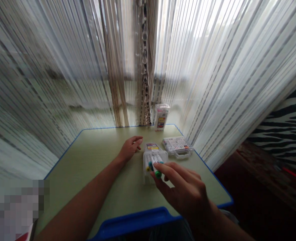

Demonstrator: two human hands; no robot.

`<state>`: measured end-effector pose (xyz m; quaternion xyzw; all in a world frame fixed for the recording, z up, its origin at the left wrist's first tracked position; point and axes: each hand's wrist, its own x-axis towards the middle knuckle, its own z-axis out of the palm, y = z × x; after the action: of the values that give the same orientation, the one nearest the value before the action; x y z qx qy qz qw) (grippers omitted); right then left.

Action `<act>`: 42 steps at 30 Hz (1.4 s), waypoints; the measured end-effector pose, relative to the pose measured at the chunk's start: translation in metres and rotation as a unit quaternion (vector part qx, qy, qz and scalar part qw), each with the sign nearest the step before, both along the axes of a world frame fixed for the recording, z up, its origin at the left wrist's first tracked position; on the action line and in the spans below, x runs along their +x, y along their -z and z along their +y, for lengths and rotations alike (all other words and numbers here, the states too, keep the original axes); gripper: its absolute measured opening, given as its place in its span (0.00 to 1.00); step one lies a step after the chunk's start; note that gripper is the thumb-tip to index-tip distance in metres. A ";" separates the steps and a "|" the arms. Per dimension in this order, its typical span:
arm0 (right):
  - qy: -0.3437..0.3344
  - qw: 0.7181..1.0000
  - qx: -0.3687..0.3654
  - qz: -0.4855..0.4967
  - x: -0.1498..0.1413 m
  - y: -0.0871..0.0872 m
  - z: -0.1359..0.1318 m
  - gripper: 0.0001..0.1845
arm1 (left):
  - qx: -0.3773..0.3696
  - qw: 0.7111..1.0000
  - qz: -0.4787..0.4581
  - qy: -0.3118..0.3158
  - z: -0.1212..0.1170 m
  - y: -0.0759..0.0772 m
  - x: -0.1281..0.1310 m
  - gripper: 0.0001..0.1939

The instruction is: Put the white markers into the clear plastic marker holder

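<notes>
My right hand [185,185] pinches a white marker [155,166] with a green end between thumb and fingers. The marker is tilted over the mouth of a clear plastic case [144,170]. Inside that case lie several more markers, with yellow and teal ends showing; my right hand hides part of them. To the left of the case, my left hand [130,149] is low over the tabletop, holding nothing, its fingers loosely bent and apart. The case's lid [152,146] is raised at the back and bears a colourful label.
A flat clear carry case [178,146] lies to the right. Farther back stands a tall clear container [162,117] with a label. The pale green table [87,147] has a blue rim and a blue front ledge [137,219]. String curtains [75,67] hang behind it.
</notes>
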<state>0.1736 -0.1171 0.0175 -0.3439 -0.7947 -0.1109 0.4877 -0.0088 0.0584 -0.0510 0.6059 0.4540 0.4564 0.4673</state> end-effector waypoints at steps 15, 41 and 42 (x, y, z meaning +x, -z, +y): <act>0.030 0.998 -0.044 -0.015 -0.007 0.000 0.010 0.07 | -0.003 1.000 -0.003 0.006 0.000 -0.001 -0.001 0.24; 0.071 0.996 -0.057 -0.014 -0.006 0.009 0.023 0.05 | -0.002 1.000 -0.003 0.008 0.001 0.002 -0.001 0.23; 0.074 0.995 -0.058 -0.013 -0.006 0.009 0.023 0.04 | -0.002 1.000 -0.002 0.008 0.001 0.002 -0.001 0.23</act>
<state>0.1673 -0.0941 0.0082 -0.4279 -0.7784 -0.1043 0.4472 -0.0095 0.0595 -0.0526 0.6074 0.4490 0.4529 0.4736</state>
